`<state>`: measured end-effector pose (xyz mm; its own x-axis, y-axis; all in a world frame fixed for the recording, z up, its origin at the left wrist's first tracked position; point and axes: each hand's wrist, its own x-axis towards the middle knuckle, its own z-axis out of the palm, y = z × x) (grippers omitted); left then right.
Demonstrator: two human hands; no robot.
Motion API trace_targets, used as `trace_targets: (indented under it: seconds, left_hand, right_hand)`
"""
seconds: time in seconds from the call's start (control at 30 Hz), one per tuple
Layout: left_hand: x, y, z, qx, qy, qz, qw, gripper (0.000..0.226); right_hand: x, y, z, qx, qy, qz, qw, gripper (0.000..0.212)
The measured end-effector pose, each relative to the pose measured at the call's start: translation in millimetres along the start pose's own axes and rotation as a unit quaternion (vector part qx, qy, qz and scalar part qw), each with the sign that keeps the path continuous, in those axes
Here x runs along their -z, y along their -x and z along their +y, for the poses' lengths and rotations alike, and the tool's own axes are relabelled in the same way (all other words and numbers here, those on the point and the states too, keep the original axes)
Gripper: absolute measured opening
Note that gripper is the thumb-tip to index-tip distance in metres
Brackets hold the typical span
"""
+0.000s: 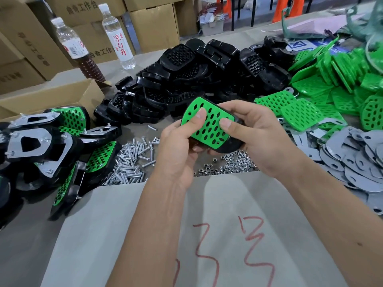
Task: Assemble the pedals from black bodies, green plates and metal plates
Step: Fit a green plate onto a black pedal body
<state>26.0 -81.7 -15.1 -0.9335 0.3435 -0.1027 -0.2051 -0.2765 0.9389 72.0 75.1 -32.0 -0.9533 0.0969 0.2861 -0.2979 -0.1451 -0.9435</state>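
Observation:
Both hands hold one pedal above the table: a perforated green plate (209, 123) lies on a black body (232, 145). My left hand (178, 146) grips its left side with the thumb pressed on the green plate. My right hand (261, 137) grips the right side, thumb also on the plate. Behind lies a heap of black bodies (186, 83). Loose green plates (331, 79) pile up at the right, grey metal plates (356, 160) at the near right. Finished pedals (51, 146) are stacked at the left.
Screws (132, 160) and nuts (232, 162) lie scattered under my hands. Two bottles (76, 48) stand at the back left beside cardboard boxes (49, 100). A grey sheet with red marks (186, 235) covers the near table.

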Motion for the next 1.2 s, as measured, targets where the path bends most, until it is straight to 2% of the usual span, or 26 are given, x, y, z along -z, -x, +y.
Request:
trace_targets:
  seconds: [0.13,0.27,0.4,0.57,0.67,0.77,0.87,1.0,1.07,1.13,1.2]
  left_hand:
    - [5.4,-3.0,-1.6,0.007,-0.076,0.019,0.997,0.039]
    - [10.2,-4.4,0.6,-0.021,-0.090,0.016,0.996,0.020]
    - [8.2,-2.2,2.7,0.013,-0.041,0.005,0.999,0.020]
    - [10.9,-5.6,1.6,0.018,-0.054,0.001,0.998,0.025]
    - [7.6,-4.4,-1.4,0.016,-0.015,0.015,1.000,0.022]
    - [3.7,-2.6,-5.8,0.031,-0.006,0.016,0.999,0.034]
    - [3.3,-2.7,-8.0,0.040,-0.008,0.009,0.999,0.041]
    - [5.8,-4.3,-6.6,0.039,0.021,-0.016,0.999,0.031]
    - [2.8,-3.5,-8.5,0.055,0.019,-0.026,0.998,0.033]
    - [-3.6,-1.2,-9.7,0.075,0.043,-0.025,0.996,0.042]
    - [-6.3,-1.7,-8.5,0.073,0.082,-0.014,0.994,0.038]
  right_hand:
    - [-0.8,0.3,-0.3,0.016,0.061,0.012,0.998,0.019]
    - [0.3,-1.5,-0.2,0.036,0.123,0.013,0.992,0.023]
    - [2.0,-2.1,-0.2,0.017,0.119,0.007,0.993,0.015]
    - [2.1,-0.5,0.3,-0.009,0.115,-0.007,0.993,0.013]
    - [-0.9,1.8,-1.0,-0.069,0.050,-0.029,0.996,0.014]
    - [-0.1,2.0,-0.3,-0.081,0.053,-0.031,0.995,0.012]
    - [1.5,2.0,1.7,-0.054,0.085,-0.020,0.995,0.013]
    - [1.9,2.1,2.0,-0.007,0.098,-0.011,0.995,0.015]
    - [1.5,1.6,2.7,0.006,0.122,0.014,0.992,0.018]
    - [0.1,1.7,3.8,-0.013,0.082,0.046,0.995,0.016]
    - [-0.1,1.3,4.1,-0.036,0.017,0.084,0.996,0.013]
